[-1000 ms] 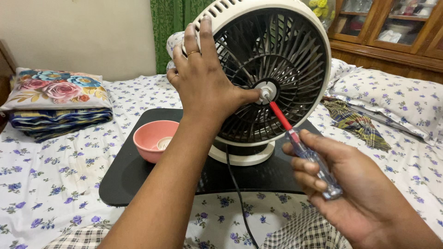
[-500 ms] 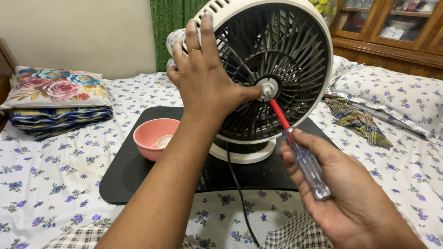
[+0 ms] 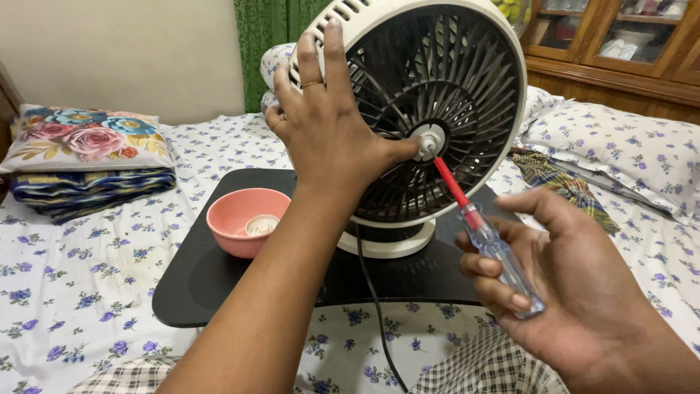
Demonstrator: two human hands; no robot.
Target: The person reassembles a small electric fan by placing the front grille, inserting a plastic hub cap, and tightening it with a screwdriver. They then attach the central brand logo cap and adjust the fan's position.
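A round table fan (image 3: 467,95) with a cream rim and black grille stands on a black lap tray (image 3: 211,281). My left hand (image 3: 328,135) lies flat on the grille's left side, thumb touching the white centre hub (image 3: 429,138). My right hand (image 3: 554,284) holds a screwdriver (image 3: 485,237) with a clear handle and red shaft; its tip rests on the hub. The fan's black cord (image 3: 372,306) runs down toward me.
A pink bowl (image 3: 244,219) with a small white part inside sits on the tray, left of the fan. Floral bedsheet (image 3: 87,277) all around, folded blankets with a flowered pillow (image 3: 87,138) at left, a plaid cloth (image 3: 561,190) at right, wooden cabinet behind.
My right hand's fingers have shifted on the screwdriver handle, forefinger now lifted off it. The tip stays on the hub. My left hand stays on the grille.
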